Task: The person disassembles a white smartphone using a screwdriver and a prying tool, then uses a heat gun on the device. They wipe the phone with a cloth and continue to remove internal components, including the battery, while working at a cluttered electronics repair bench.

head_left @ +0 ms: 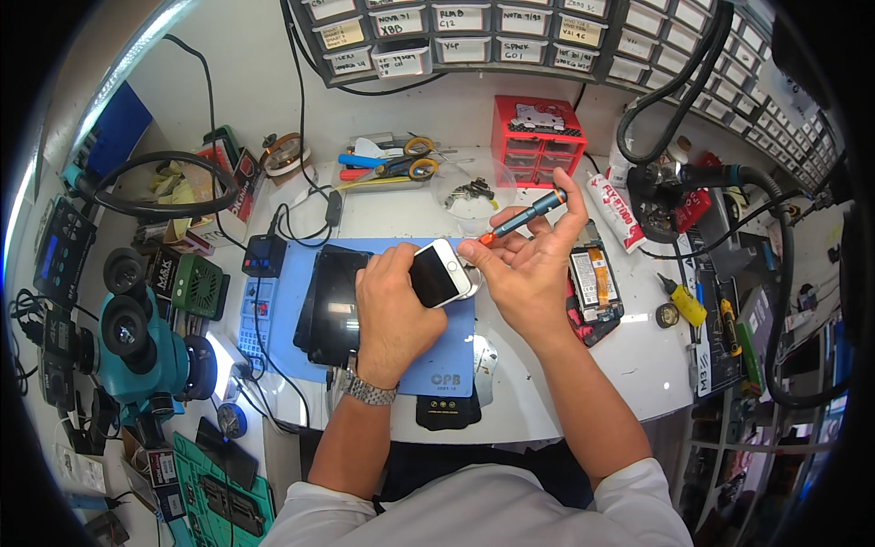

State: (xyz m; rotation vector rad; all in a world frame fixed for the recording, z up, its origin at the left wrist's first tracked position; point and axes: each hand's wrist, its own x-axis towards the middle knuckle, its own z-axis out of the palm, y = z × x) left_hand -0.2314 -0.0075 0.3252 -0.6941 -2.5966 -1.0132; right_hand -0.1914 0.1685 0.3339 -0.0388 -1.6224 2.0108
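Observation:
My left hand (398, 314) grips a white smartphone (437, 273) with a dark screen, tilted over the blue mat (433, 369). My right hand (529, 283) holds a slim screwdriver (529, 215) with a dark blue body and orange front, its front close to the phone's right end; the bit is hidden by my thumb and too small to make out. Dark tablet-like slabs (333, 305) lie on the mat left of the phone. Just right of my right hand lies an opened phone (592, 269) showing its battery and orange flex cable.
A teal microscope (146, 346) and green device (200, 294) stand left. Hand tools (378, 159), a clear tray (469, 196) and red drawer unit (538, 137) are behind. Glue tubes (612, 208), a yellow bottle (684, 305) and a black hose (775, 319) are right. Parts drawers (510, 23) hang above.

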